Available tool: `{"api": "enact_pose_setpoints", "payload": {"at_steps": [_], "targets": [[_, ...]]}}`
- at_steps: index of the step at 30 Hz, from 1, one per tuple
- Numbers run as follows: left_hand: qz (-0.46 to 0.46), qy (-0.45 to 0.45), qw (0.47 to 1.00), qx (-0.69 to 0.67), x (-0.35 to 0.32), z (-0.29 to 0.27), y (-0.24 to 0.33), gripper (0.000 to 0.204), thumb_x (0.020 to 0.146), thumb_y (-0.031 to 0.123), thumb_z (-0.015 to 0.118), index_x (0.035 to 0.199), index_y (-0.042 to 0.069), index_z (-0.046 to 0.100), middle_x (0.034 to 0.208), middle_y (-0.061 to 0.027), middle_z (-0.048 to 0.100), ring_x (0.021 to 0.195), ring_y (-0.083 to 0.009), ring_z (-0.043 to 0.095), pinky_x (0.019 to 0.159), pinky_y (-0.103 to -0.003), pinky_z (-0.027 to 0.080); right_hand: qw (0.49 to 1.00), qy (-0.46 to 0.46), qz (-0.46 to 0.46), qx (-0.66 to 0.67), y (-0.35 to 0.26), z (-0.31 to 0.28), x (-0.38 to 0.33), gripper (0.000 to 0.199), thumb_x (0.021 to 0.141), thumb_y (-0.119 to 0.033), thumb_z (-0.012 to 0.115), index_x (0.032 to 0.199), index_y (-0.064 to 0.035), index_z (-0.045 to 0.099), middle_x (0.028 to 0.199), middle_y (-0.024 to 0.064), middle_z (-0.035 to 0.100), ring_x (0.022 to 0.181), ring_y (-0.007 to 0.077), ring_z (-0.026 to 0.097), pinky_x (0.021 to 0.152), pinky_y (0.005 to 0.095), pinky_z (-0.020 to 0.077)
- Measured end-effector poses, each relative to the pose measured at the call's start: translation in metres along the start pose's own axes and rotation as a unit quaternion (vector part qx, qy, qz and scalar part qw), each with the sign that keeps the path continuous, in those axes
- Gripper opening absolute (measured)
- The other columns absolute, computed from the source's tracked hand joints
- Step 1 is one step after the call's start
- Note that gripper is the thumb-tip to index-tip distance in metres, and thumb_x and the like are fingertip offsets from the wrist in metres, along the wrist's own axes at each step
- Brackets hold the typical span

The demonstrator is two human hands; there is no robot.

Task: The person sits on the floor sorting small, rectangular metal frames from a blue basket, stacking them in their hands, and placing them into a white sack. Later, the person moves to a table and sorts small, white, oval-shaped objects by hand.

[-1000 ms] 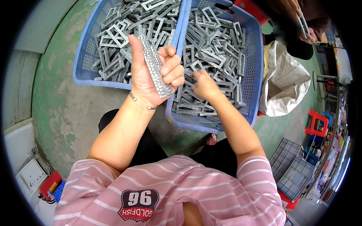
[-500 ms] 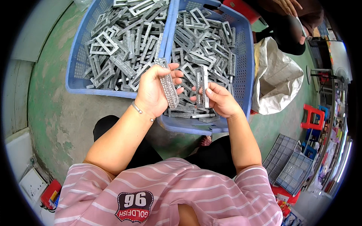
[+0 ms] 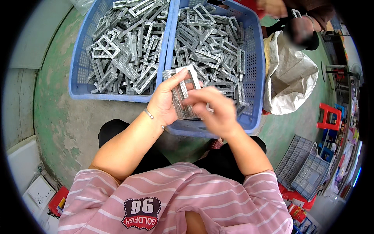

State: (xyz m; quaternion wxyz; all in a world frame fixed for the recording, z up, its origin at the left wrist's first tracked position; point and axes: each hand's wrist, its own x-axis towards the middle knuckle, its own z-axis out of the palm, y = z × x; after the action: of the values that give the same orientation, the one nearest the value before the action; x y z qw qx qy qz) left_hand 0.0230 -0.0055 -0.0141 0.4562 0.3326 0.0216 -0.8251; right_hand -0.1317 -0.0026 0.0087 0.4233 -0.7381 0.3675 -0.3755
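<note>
In front of me, my left hand (image 3: pixel 164 102) grips a few silver rectangular metal frames (image 3: pixel 180 102), lying side by side across the palm. The thumb presses on their upper end. My right hand (image 3: pixel 217 110) is smeared by motion, its fingers at the right side of these frames; whether it grips one cannot be made out. Beneath both hands is a blue plastic basket (image 3: pixel 254 58) heaped with loose metal frames (image 3: pixel 210 58). A second blue basket (image 3: pixel 74 78) to its left holds another heap of the same frames (image 3: pixel 128 50).
A white woven sack (image 3: pixel 294 74) stands open right of the baskets. Beyond it, another person's hand (image 3: pixel 272 7) and second hand (image 3: pixel 303 31) are at work. Farther right are a red stool (image 3: pixel 328 117) and grey crates (image 3: pixel 310 175). A white wall panel (image 3: pixel 39 191) is at left.
My right hand has moved left to the left hand, and its frame now lies beside the one there. The other person's hands have shifted.
</note>
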Motion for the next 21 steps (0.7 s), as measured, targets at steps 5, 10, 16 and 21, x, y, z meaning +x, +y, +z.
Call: {"api": "enact_pose_setpoints", "payload": {"at_steps": [5,10,16,21], "targets": [[0.074,-0.089,0.992,-0.045,0.0,-0.001,0.018,0.034,0.085,0.022,0.054,0.115,0.006,0.05,0.102,-0.0124,0.059,0.097,-0.0273,0.058,0.081,-0.044,0.049,0.955,0.064,0.238,-0.165,0.098,-0.033,0.017,0.024,0.081,-0.012,0.058,0.1,0.0012,0.058,0.085,0.0148,0.061,0.076,0.0323,0.058,0.076,0.0368,0.0473],[0.12,-0.212,0.966,-0.086,-0.009,0.001,0.035,0.053,0.079,0.028,0.058,0.125,0.006,0.043,0.113,-0.0141,0.055,0.11,-0.0339,0.05,0.096,-0.052,0.036,0.857,-0.04,0.273,-0.435,0.199,0.013,-0.002,0.03,0.078,-0.02,0.062,0.103,-0.005,0.06,0.105,0.0207,0.055,0.09,0.0336,0.056,0.083,0.0388,0.0453],[0.118,-0.054,0.985,-0.115,-0.004,-0.009,0.032,0.033,0.079,0.015,0.058,0.11,0.006,0.051,0.099,-0.0129,0.06,0.103,-0.0328,0.054,0.091,-0.054,0.04,0.917,-0.01,0.306,-0.254,0.157,-0.012,0.007,0.025,0.073,-0.022,0.07,0.084,-0.0017,0.06,0.072,0.0151,0.061,0.071,0.0302,0.06,0.065,0.0381,0.0468],[0.079,0.093,0.992,-0.024,0.012,-0.02,0.018,0.018,0.079,0.012,0.062,0.094,0.006,0.053,0.075,-0.0054,0.058,0.071,-0.0199,0.06,0.072,-0.042,0.051,0.964,0.09,0.138,-0.209,0.075,-0.036,0.01,0.017,0.074,-0.011,0.069,0.084,-0.0008,0.06,0.07,0.0124,0.06,0.06,0.0224,0.057,0.056,0.0301,0.0455]]}}
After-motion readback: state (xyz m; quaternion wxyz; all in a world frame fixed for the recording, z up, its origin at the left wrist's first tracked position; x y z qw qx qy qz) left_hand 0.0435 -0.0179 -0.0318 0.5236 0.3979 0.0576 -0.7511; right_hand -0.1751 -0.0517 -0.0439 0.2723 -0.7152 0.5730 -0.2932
